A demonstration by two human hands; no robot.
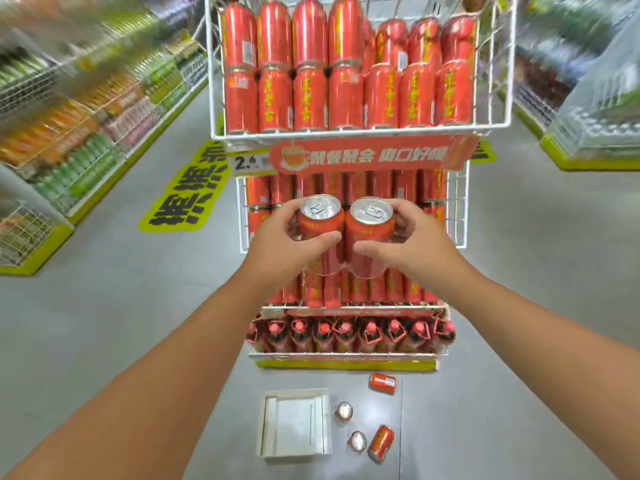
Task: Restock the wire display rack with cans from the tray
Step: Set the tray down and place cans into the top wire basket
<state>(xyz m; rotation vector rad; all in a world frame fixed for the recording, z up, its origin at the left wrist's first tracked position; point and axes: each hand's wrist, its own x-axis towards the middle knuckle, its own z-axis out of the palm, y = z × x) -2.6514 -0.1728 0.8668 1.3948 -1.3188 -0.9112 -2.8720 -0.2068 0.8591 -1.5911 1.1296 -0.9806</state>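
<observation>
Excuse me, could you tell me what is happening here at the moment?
A person is restocking the wire rack. The left hand grips one red can and the right hand another, held side by side before the middle shelf. The white tray on the floor looks empty, with four loose cans beside it.

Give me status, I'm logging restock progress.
Left hand grips one can, right hand another. Rack ahead. Tray empty, four cans on floor.

2 bare forearms lead from the bottom corners to the left hand [289, 233] and right hand [408, 237]. No sleeve, glove, watch or ring shows. Fingernails are short and unpainted.
</observation>
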